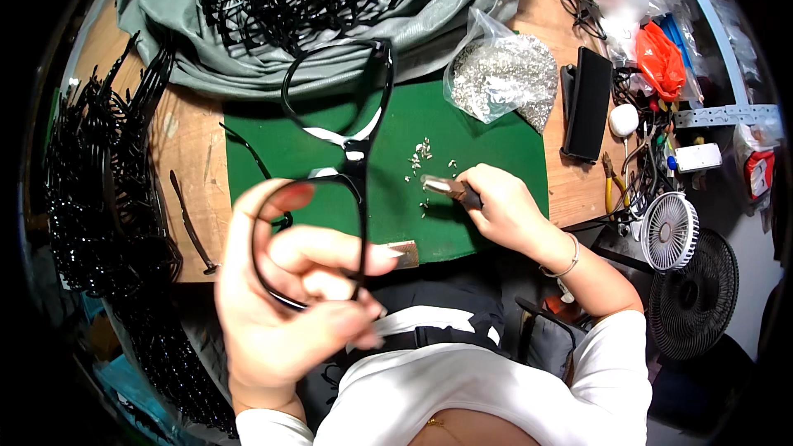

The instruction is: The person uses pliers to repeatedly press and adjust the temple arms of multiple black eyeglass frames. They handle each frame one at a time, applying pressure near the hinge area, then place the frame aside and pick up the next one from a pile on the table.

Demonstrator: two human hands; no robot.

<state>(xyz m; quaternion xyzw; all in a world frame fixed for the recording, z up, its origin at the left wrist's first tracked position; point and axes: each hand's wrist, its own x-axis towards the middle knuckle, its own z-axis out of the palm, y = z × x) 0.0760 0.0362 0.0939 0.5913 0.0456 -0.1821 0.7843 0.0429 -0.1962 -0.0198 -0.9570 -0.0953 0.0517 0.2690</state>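
My left hand (273,314) holds a black eyeglass frame (355,167) up close to the camera, slightly blurred, with fingers curled around and through the lower lens opening. My right hand (508,211) is closed on a metal-tipped tool (446,188), probably pliers, over the green mat (496,140). Small silver pieces (421,149) lie scattered by the tool's tip. Above them sits a clear bag (500,74) full of similar tiny pieces. A loose black temple arm (244,142) lies on the mat, partly hidden by the frame.
Piles of black frame parts (107,182) lie left and atop grey cloth (165,0) behind. At right are a black phone-like object (591,107), yellow-handled pliers (615,186), cables, a red bag (661,62) and two fans (669,231). The wooden table (186,198) surrounds the mat.
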